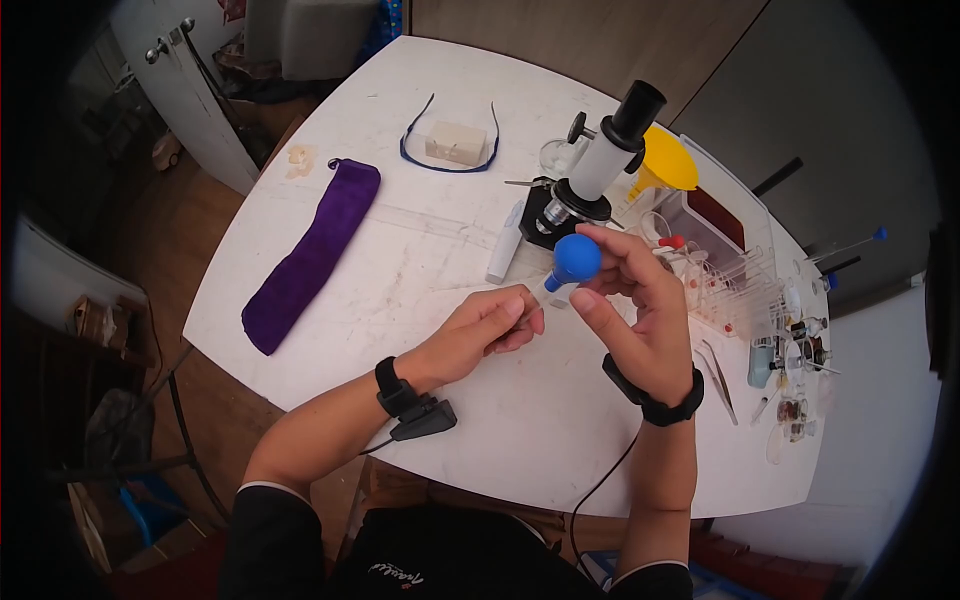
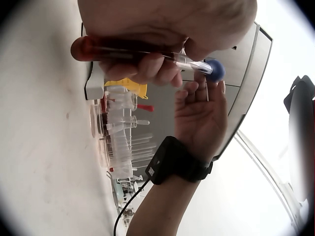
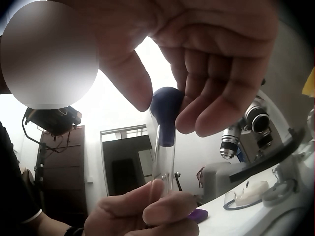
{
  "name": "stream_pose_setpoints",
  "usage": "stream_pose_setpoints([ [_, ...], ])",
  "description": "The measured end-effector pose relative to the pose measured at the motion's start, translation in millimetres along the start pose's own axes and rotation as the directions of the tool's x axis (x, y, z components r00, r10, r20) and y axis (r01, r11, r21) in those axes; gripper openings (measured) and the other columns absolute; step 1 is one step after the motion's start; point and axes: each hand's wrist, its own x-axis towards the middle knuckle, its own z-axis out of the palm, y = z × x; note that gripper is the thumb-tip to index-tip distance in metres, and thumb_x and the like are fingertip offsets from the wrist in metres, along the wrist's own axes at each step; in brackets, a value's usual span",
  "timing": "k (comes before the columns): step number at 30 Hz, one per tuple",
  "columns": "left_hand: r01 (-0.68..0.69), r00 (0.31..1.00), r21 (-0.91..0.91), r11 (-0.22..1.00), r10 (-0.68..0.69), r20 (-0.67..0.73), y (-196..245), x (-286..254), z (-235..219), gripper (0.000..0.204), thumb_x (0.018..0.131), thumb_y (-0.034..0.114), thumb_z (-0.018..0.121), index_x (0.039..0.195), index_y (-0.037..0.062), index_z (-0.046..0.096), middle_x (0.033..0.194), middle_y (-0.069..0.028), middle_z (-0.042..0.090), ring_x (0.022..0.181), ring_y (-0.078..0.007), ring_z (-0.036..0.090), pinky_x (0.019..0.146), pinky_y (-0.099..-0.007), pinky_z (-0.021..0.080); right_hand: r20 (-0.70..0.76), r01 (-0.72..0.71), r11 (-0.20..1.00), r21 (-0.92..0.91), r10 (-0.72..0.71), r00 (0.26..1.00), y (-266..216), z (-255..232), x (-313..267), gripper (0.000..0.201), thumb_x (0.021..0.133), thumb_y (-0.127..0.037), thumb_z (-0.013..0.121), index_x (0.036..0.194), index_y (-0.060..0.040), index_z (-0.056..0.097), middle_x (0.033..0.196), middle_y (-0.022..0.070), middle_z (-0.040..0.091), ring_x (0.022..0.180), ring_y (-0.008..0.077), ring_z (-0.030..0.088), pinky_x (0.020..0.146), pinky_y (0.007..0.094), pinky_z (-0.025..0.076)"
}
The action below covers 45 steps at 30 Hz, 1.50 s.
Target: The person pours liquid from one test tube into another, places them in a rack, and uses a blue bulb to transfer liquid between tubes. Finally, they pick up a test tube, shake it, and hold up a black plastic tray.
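Note:
My left hand point(image 1: 495, 318) grips a glass test tube point(image 3: 164, 164) with dark red liquid point(image 2: 115, 50) in its lower part. A blue rubber bulb point(image 1: 577, 259) tops the tube, its narrow neck at the tube's mouth in the right wrist view. Around the bulb, my right hand point(image 1: 645, 315) has its thumb on one side and its fingers on the other, loosely bent, fingertips right at the bulb. Beyond both hands stands a white and black microscope point(image 1: 590, 175), and a light grey box-like piece point(image 1: 506, 243) lies beside its base.
A purple pouch point(image 1: 318, 255) lies on the left of the white table point(image 1: 420, 280). Safety glasses point(image 1: 448, 168) rest around a beige block at the back. To the right are a yellow funnel point(image 1: 668, 160), a rack of test tubes point(image 1: 735, 290), tweezers point(image 1: 719, 382) and several small bottles.

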Motion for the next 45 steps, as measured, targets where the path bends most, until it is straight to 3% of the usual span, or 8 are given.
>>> stream_pose_setpoints([
  [13, 0.015, 0.999, -0.055, 0.998, -0.013, 0.037, -0.5, -3.1, -4.8, 0.056, 0.105, 0.058, 0.042, 0.092, 0.0059, 0.057, 0.071, 0.0028, 0.046, 0.062, -0.0068, 0.037, 0.056, -0.0233, 0.028, 0.047, 0.019, 1.000, 0.007, -0.020, 0.999, 4.8, 1.4, -0.7, 0.045, 0.089, -0.004, 0.073, 0.132, 0.0025, 0.060, 0.107, 0.0118, 0.070, 0.086, 0.0149, 0.069, 0.079, 0.0268, 0.055],
  [15, -0.004, 0.997, -0.080, 0.997, 0.010, 0.071, 3.0, -2.9, -3.4, 0.047, 0.107, 0.054, 0.043, 0.090, 0.0105, 0.048, 0.076, 0.0034, 0.041, 0.064, -0.0057, 0.034, 0.054, -0.0222, 0.025, 0.029, 0.042, 0.999, -0.008, -0.042, 0.999, 4.7, 3.3, -0.9, 0.044, 0.089, -0.005, 0.075, 0.130, 0.0024, 0.061, 0.104, 0.0113, 0.071, 0.085, 0.0150, 0.070, 0.079, 0.0272, 0.055],
  [18, -0.016, 0.997, -0.107, 0.994, 0.024, 0.070, 2.5, -2.3, -3.9, 0.044, 0.107, 0.053, 0.045, 0.092, 0.0115, 0.046, 0.077, 0.0032, 0.040, 0.064, -0.0057, 0.035, 0.053, -0.0220, 0.026, 0.003, 0.057, 0.998, -0.032, -0.057, 0.998, 8.4, 4.3, -1.7, 0.042, 0.088, -0.005, 0.076, 0.127, 0.0023, 0.062, 0.103, 0.0115, 0.071, 0.084, 0.0154, 0.070, 0.078, 0.0271, 0.056],
  [25, -0.048, 0.997, -0.107, 0.993, 0.054, 0.054, 1.0, -0.9, -2.2, 0.044, 0.108, 0.052, 0.043, 0.092, 0.0113, 0.046, 0.075, 0.0026, 0.040, 0.063, -0.0060, 0.035, 0.053, -0.0217, 0.027, -0.052, 0.113, 0.987, -0.112, -0.119, 0.992, 10.6, 8.1, -1.5, 0.041, 0.087, -0.005, 0.076, 0.125, 0.0019, 0.063, 0.104, 0.0128, 0.072, 0.082, 0.0158, 0.071, 0.076, 0.0263, 0.056],
  [33, 0.013, 1.000, -0.099, 0.995, -0.013, -0.001, 1.0, -2.6, -3.7, 0.050, 0.109, 0.056, 0.038, 0.092, 0.0103, 0.050, 0.071, 0.0021, 0.044, 0.060, -0.0062, 0.035, 0.053, -0.0220, 0.028, -0.035, 0.036, 0.996, -0.085, -0.039, 0.999, 5.5, 8.7, -1.3, 0.053, 0.086, -0.004, 0.076, 0.136, 0.0009, 0.058, 0.105, 0.0131, 0.072, 0.081, 0.0153, 0.069, 0.076, 0.0266, 0.054],
  [42, 0.039, 0.999, -0.081, 0.996, -0.038, 0.007, 0.0, -2.2, -3.6, 0.055, 0.109, 0.057, 0.034, 0.085, 0.0108, 0.052, 0.067, 0.0021, 0.048, 0.058, -0.0063, 0.040, 0.051, -0.0227, 0.029, -0.009, 0.031, 0.996, -0.083, -0.032, 0.999, 4.8, 8.1, -0.9, 0.051, 0.089, -0.007, 0.075, 0.136, 0.0008, 0.059, 0.105, 0.0134, 0.071, 0.081, 0.0149, 0.068, 0.076, 0.0266, 0.054],
  [45, 0.029, 0.999, -0.083, 0.996, -0.028, 0.015, 1.4, -2.7, -2.4, 0.052, 0.110, 0.053, 0.035, 0.085, 0.0093, 0.049, 0.069, 0.0026, 0.044, 0.060, -0.0064, 0.037, 0.055, -0.0225, 0.029, -0.005, 0.045, 0.996, -0.074, -0.046, 0.999, 4.8, 8.0, -0.3, 0.048, 0.090, -0.010, 0.075, 0.134, 0.0013, 0.060, 0.105, 0.0136, 0.070, 0.082, 0.0158, 0.069, 0.077, 0.0272, 0.055],
])
